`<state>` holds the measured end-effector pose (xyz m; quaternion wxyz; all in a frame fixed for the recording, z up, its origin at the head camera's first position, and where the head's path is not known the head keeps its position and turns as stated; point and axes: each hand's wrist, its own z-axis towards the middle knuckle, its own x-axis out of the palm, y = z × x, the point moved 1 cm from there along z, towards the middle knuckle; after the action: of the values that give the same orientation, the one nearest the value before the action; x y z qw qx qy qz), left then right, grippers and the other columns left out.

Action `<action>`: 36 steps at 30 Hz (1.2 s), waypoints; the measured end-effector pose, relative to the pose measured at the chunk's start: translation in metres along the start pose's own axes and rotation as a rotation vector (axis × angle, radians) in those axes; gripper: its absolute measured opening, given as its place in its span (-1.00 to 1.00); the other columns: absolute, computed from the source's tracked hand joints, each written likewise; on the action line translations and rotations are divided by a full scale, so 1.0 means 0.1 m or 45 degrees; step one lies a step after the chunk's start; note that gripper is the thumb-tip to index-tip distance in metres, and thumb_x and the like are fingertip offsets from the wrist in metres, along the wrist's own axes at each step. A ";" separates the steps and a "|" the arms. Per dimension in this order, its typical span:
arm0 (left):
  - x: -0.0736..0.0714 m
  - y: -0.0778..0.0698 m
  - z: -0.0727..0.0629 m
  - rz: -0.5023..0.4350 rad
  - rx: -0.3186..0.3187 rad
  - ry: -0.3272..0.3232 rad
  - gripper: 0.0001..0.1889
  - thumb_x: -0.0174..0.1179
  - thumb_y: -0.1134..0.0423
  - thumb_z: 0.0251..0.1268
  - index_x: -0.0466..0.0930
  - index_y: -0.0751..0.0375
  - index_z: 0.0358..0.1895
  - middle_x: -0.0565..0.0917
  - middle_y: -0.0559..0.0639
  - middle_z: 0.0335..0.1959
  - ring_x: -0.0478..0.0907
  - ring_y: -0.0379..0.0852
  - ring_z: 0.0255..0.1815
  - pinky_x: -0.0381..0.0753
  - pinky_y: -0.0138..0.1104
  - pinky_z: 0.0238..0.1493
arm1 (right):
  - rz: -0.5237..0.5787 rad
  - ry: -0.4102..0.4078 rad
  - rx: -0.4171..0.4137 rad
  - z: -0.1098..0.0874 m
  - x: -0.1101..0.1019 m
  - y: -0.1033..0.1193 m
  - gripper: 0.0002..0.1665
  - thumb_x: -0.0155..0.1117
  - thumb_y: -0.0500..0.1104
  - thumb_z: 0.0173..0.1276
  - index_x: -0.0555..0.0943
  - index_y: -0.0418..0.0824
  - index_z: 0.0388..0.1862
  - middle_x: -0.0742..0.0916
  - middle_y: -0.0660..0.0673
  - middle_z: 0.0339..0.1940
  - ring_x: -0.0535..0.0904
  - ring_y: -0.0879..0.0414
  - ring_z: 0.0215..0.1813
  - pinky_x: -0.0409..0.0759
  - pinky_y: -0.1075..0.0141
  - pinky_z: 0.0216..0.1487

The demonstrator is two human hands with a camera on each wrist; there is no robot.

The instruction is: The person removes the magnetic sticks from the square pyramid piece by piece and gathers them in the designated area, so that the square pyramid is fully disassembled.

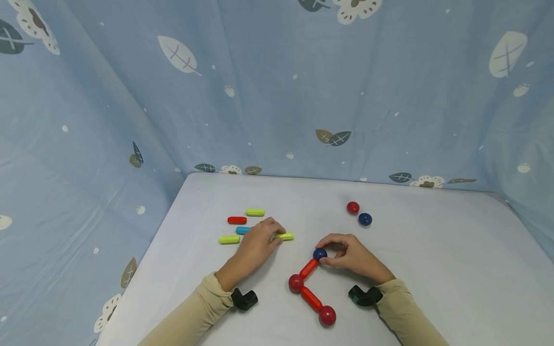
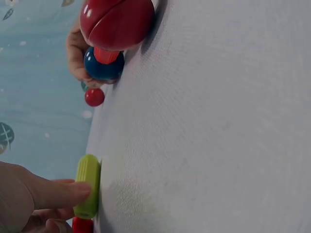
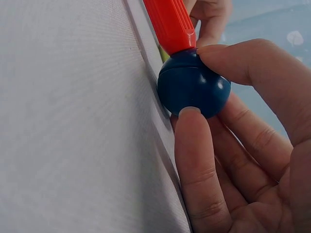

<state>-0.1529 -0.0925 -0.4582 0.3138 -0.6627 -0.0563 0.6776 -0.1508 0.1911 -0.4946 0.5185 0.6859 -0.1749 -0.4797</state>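
The left hand (image 1: 258,242) pinches a yellow-green rod (image 1: 285,236) at its left end; in the left wrist view the thumb lies on this rod (image 2: 88,187). A dark blue ball (image 1: 320,254) is pinched by the right hand (image 1: 352,254), with thumb and fingertips on it in the right wrist view. That ball joins a red rod (image 1: 308,268), whose other end meets a red ball (image 1: 296,283). From there a second red rod (image 1: 311,299) runs to another red ball (image 1: 327,315), making a bent chain on the white table.
Around the left hand lie a red rod (image 1: 237,220), a blue rod (image 1: 243,230) partly covered by the hand, and yellow-green rods (image 1: 229,239). Farther back on the right are a loose red ball (image 1: 353,207) and a blue ball (image 1: 365,219). A patterned blue curtain (image 1: 268,96) borders the table.
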 end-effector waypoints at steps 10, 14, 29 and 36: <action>0.01 0.04 0.01 0.023 -0.002 -0.028 -0.77 0.43 0.30 0.30 0.79 0.07 0.00 0.70 -0.07 -0.06 0.64 -0.17 -0.17 0.59 -0.34 -0.20 | 0.010 0.003 0.011 0.00 0.01 -0.01 -0.65 0.55 -0.11 0.28 0.72 0.07 0.04 0.76 -0.01 0.07 0.59 0.24 0.03 0.69 0.36 -0.19; 0.02 0.00 0.00 -0.017 0.016 -0.045 -0.75 0.44 0.23 0.29 0.78 0.05 0.02 0.69 -0.08 -0.05 0.68 -0.15 -0.07 0.67 -0.27 -0.09 | 0.013 0.002 0.007 -0.01 0.01 0.00 -0.65 0.55 -0.11 0.28 0.72 0.07 0.04 0.75 -0.01 0.07 0.60 0.23 0.02 0.70 0.36 -0.20; 0.24 -0.23 -0.12 -0.370 0.115 0.365 -0.67 0.43 -0.14 0.26 0.74 0.01 -0.16 0.68 -0.31 -0.45 0.53 -0.42 -0.44 0.52 -0.49 -0.37 | 0.036 0.002 -0.048 0.00 0.01 0.01 -0.66 0.53 -0.14 0.31 0.72 -0.05 0.05 0.76 -0.11 0.07 0.60 0.25 0.01 0.68 0.38 -0.24; 0.25 -0.28 -0.13 -0.395 0.120 0.424 -0.73 0.50 -0.05 0.20 0.74 0.02 -0.24 0.66 -0.35 -0.58 0.49 -0.42 -0.58 0.41 -0.51 -0.52 | 0.037 0.002 -0.050 0.00 0.01 0.00 -0.68 0.52 -0.13 0.32 0.72 -0.06 0.05 0.77 -0.13 0.06 0.60 0.25 0.01 0.65 0.40 -0.24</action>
<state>-0.1288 -0.0618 -0.4675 0.4498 -0.7334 -0.0732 0.5045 -0.1506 0.1907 -0.4952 0.5390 0.6732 -0.1750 -0.4749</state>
